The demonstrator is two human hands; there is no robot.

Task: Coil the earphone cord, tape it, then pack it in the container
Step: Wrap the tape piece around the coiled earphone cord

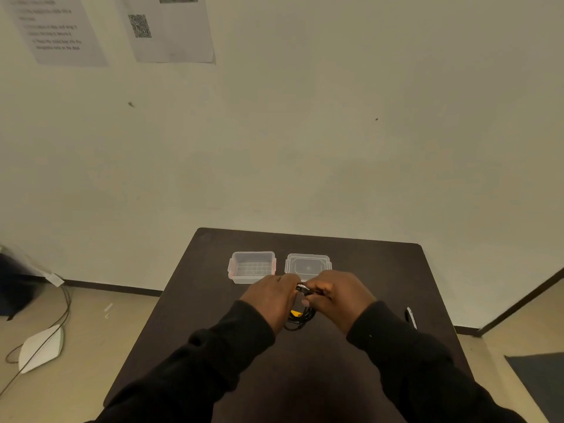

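Observation:
My left hand point(271, 296) and my right hand point(338, 293) meet over the middle of the dark table point(305, 370), both closed on a black earphone cord point(300, 322). Loops of the cord hang below and between the hands. A yellow-orange bit, perhaps tape point(295, 314), shows just under my fingers. A small shiny part of the earphone point(302, 288) sits between my fingertips. Beyond the hands stand a clear plastic container point(252, 267), open, and its clear lid point(307, 265) lying flat to the right of it.
A pen-like object point(411, 317) lies on the table's right side. The table stands against a pale wall with papers point(171, 29) taped up. On the floor to the left lie cables and a white object point(41, 348).

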